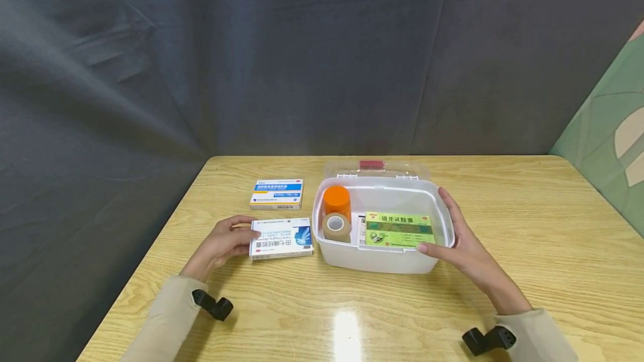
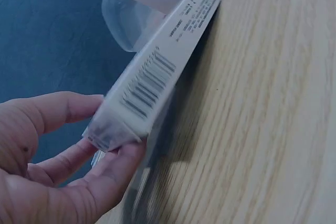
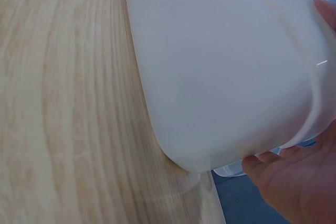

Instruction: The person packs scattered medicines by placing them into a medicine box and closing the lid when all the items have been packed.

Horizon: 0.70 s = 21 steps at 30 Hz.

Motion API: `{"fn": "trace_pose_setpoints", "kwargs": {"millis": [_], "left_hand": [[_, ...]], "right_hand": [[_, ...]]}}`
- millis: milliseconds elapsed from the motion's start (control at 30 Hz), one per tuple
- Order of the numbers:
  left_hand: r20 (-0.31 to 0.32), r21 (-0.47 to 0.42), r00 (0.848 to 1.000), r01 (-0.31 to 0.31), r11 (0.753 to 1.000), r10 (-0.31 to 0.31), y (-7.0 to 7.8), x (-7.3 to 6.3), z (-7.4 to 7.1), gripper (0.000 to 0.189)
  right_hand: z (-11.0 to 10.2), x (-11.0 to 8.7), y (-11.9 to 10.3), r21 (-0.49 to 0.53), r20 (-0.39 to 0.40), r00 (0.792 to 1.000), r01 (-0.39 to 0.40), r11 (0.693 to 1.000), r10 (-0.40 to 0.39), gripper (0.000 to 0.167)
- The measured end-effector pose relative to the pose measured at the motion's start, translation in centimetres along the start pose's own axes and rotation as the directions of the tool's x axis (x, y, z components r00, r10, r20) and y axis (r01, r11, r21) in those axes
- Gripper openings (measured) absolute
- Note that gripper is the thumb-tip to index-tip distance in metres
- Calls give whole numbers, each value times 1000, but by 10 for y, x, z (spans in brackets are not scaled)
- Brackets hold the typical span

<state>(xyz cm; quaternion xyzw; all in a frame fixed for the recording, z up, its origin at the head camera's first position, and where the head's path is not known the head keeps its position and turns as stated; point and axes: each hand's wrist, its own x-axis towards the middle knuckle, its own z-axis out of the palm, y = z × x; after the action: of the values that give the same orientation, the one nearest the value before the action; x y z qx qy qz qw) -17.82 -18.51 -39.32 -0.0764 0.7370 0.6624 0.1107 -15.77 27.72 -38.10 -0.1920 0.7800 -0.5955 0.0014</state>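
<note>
While pinched by left hand (image 1: 221,243), white carton (image 1: 280,242) beside tub (image 1: 372,260) gripped by right hand (image 1: 469,247), striped box (image 1: 276,195) beyond.

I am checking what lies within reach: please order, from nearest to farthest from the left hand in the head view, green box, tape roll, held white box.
1. White box: held by the left hand.
2. Tape roll: inside the container, front left.
3. Green box: inside too, farther right.
</note>
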Motion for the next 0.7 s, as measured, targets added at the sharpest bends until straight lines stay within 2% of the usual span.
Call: {"fn": "trace_pose_setpoints", "kwargs": {"millis": [100, 367, 700], "left_hand": [[20, -49, 1000, -1, 999, 2, -2, 0, -3, 55], [21, -108, 1000, 4, 994, -2, 0, -1, -5, 56], [9, -129, 1000, 0, 992, 2, 5, -8, -9, 58]], "right_hand": [[0, 0, 0, 3, 1, 1000, -1, 1000, 1, 109], [-1, -1, -1, 6, -5, 1000, -10, 1000, 10, 110], [0, -1, 0, 36, 2, 1000, -4, 999, 4, 110]]}}
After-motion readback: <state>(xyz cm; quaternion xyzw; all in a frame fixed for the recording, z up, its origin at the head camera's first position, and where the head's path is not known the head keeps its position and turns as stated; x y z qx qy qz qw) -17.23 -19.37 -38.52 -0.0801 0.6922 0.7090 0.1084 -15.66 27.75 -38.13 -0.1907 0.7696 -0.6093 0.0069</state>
